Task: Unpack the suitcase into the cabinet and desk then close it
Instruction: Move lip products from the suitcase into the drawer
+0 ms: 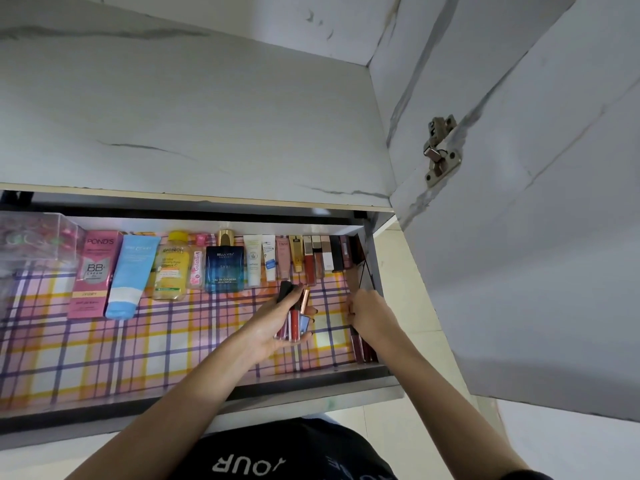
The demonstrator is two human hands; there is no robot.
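Observation:
An open drawer (214, 398) lined with pink plaid paper holds a back row of cosmetics: a pink Pond's box (92, 271), a blue tube (130, 275), a yellow Garnier bottle (172, 266), a blue cologne bottle (225, 268) and several small tubes and lipsticks (311, 258). My left hand (273, 323) grips a bunch of lip gloss tubes (294, 318) over the drawer's right half. My right hand (367, 313) pinches a thin dark stick (363, 271) by the drawer's right wall. Dark lip glosses (362, 348) lie below it.
A clear plastic box (34, 237) with colourful small items sits at the drawer's back left. The grey marble-patterned cabinet shelf (190, 126) lies above the drawer. An open cabinet door (536, 237) with a metal hinge (441, 150) stands at the right. Pale floor tiles show below.

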